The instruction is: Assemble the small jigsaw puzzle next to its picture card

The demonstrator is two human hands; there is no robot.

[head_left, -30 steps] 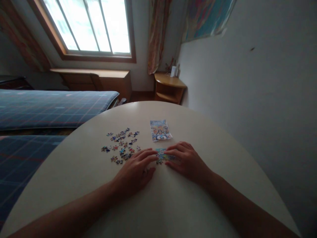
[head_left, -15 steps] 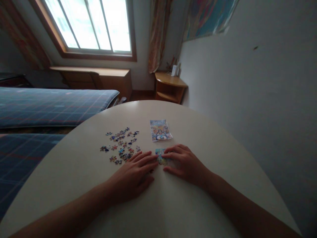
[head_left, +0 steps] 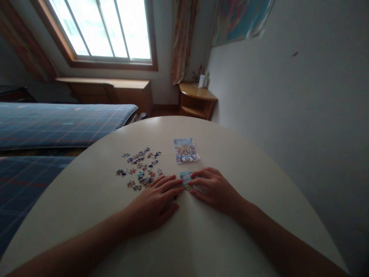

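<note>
A small joined patch of jigsaw puzzle [head_left: 185, 176] lies on the table in front of me, its right part hidden under my right hand [head_left: 211, 188]. The fingers of that hand are bent and apart, with their tips resting on the patch. My left hand [head_left: 161, 200] is stretched out low over the table, fingertips at the left edge of the patch. A bit of something dark shows beneath its fingers, too small to tell. Loose jigsaw pieces [head_left: 140, 166] are scattered just beyond the left hand. Behind the patch sits a printed picture sheet [head_left: 185, 151] with a blue cartoon figure.
Everything rests on a round white table [head_left: 230, 154]. To the left is a bed with a plaid mattress [head_left: 66, 123]. A wooden corner shelf [head_left: 198, 92] and a desk [head_left: 129, 84] stand under the window side, and a bare wall [head_left: 302, 107] rises at the right.
My right thumb has drawn slightly in toward the puzzle patch. Otherwise both hands and the pieces stay put, and the whole view has shifted a little.
</note>
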